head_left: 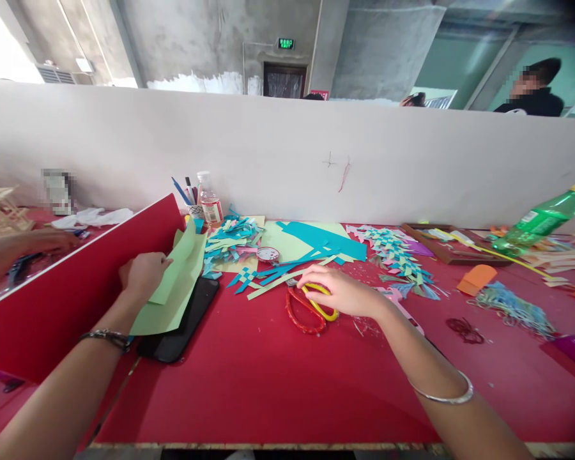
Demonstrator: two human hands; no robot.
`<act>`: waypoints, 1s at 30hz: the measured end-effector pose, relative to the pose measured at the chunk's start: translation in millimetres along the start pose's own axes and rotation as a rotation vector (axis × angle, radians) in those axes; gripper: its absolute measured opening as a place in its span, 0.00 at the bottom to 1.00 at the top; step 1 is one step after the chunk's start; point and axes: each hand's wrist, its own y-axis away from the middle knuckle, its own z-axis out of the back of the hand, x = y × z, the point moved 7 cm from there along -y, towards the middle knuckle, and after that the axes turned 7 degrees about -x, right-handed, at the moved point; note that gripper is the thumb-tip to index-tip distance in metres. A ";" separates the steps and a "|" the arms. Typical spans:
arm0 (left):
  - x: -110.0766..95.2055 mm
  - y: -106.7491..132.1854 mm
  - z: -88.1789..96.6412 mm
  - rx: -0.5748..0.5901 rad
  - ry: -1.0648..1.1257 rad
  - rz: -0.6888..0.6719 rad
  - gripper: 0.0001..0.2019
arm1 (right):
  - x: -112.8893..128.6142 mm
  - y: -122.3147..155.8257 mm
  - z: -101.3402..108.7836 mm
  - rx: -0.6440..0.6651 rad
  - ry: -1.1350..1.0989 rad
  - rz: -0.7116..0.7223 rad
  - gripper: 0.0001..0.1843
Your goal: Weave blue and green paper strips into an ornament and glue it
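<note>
My left hand is closed on light green paper, with more of the same paper beneath it, beside an upright red board. Under the paper's lower edge lies a black phone. My right hand rests over scissors with a red and a yellow handle loop; its thumb and fingers curl at the yellow loop, and the blades are mostly hidden. Just beyond are blue and green paper strips, a woven checkered piece and a small round dish.
The red board divides the table at left, where another person's hand works. A plastic bottle stands by a pen cup. A green bottle leans at right near a brown tray. A white partition runs behind.
</note>
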 end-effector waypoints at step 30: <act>-208.2 179.1 -13.8 -0.152 0.060 -1.174 0.07 | 37.4 72.7 -92.7 -0.267 0.342 0.012 0.09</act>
